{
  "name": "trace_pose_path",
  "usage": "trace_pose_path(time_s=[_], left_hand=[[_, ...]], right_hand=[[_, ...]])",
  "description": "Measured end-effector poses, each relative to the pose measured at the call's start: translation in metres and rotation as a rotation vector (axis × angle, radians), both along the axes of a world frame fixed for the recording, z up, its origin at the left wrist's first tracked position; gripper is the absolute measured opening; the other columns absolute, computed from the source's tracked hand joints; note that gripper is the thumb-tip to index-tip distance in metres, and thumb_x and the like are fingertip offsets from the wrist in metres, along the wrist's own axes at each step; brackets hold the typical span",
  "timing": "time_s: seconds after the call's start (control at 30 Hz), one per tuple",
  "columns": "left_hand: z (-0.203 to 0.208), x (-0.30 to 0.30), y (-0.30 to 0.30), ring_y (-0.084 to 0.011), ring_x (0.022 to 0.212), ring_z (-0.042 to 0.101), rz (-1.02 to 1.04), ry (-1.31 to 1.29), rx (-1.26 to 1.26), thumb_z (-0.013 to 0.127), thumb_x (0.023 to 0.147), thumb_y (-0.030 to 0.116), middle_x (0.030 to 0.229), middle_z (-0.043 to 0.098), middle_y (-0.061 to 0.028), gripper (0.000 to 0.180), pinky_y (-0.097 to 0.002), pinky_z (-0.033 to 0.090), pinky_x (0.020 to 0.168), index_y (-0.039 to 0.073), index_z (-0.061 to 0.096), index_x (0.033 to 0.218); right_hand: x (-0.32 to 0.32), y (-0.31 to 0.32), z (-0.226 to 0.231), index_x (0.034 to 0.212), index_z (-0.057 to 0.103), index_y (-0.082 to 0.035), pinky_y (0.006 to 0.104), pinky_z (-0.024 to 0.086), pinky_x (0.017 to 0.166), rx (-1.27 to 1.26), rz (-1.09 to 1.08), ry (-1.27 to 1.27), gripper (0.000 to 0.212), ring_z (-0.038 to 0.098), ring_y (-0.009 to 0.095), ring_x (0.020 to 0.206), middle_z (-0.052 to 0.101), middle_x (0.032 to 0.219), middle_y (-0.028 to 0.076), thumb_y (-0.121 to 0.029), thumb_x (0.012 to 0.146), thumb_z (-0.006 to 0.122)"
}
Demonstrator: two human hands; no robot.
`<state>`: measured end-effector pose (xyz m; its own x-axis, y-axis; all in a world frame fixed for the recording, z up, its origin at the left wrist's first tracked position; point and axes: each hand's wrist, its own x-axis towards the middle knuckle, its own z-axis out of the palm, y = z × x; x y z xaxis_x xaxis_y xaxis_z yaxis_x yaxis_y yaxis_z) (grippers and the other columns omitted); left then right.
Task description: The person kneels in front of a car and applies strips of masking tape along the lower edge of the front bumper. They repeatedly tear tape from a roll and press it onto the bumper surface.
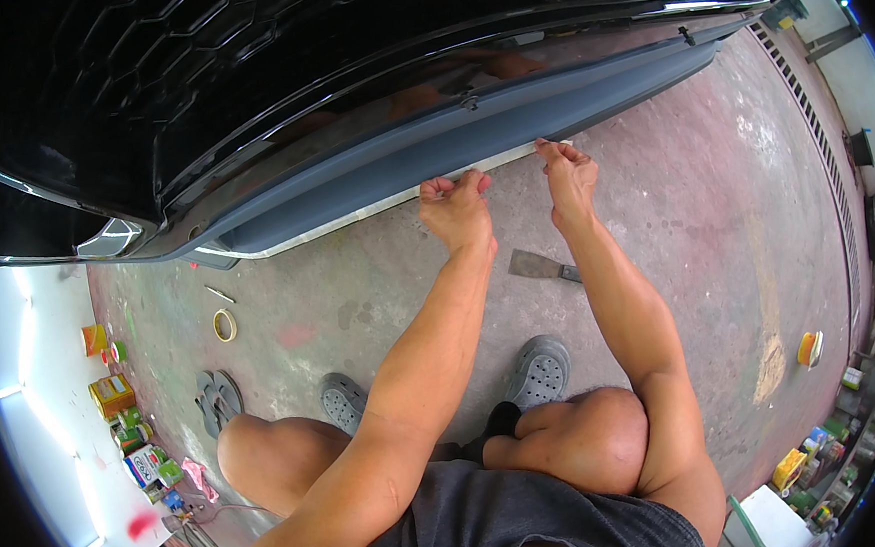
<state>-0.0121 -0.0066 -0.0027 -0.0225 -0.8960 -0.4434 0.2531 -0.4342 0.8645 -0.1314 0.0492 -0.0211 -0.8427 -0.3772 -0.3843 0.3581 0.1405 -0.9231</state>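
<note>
A pale strip of masking tape (354, 216) runs along the lower edge of the grey car bumper trim (390, 154), under the glossy black car body (276, 93). My left hand (457, 212) is closed at the middle of this strip, thumb and forefinger pinched together on it. Farther right, my right hand (569, 177) pinches the tape near its right end, fingertips against the trim's lower edge. What lies inside the curled fingers is hidden. Below my right hand, a scraper (537, 264) with a wide flat blade lies on the floor, its handle partly behind my right forearm.
On the concrete floor (389, 306) at left lie a tape roll (224, 325), a thin pen-like tool (219, 293) and flip-flops (219, 399). Cans (114, 394) line the left wall. A drain grate (819, 130) runs along the right; a small can (810, 349) stands before it.
</note>
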Motion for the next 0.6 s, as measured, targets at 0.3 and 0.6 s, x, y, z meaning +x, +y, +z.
trace_pose_path(time_s=[0.3,0.6], left_hand=[[0.0017,-0.0003,0.0002,-0.0187,0.073,0.073,-0.003,-0.013,0.000,0.073,0.083,-0.004,0.081,0.068,-0.0084,0.037,-0.0256,0.044,0.056,0.014,0.041,0.087],[-0.0056,-0.0006,-0.0005,-0.0191,0.073,0.073,-0.006,0.008,-0.023,0.073,0.083,-0.004,0.082,0.069,-0.0089,0.036,-0.0261,0.044,0.056,0.014,0.041,0.087]], right_hand=[[-0.0071,0.0032,-0.0054,0.085,0.074,-0.001,0.0296,0.043,0.072,0.041,0.046,0.111,0.022,0.051,0.013,0.074,0.065,0.078,0.002,-0.023,0.083,0.074],[-0.0088,0.0028,-0.0044,0.086,0.075,-0.001,0.0283,0.037,0.063,0.041,0.065,0.137,0.019,0.047,0.010,0.066,0.059,0.071,-0.001,-0.020,0.084,0.073]])
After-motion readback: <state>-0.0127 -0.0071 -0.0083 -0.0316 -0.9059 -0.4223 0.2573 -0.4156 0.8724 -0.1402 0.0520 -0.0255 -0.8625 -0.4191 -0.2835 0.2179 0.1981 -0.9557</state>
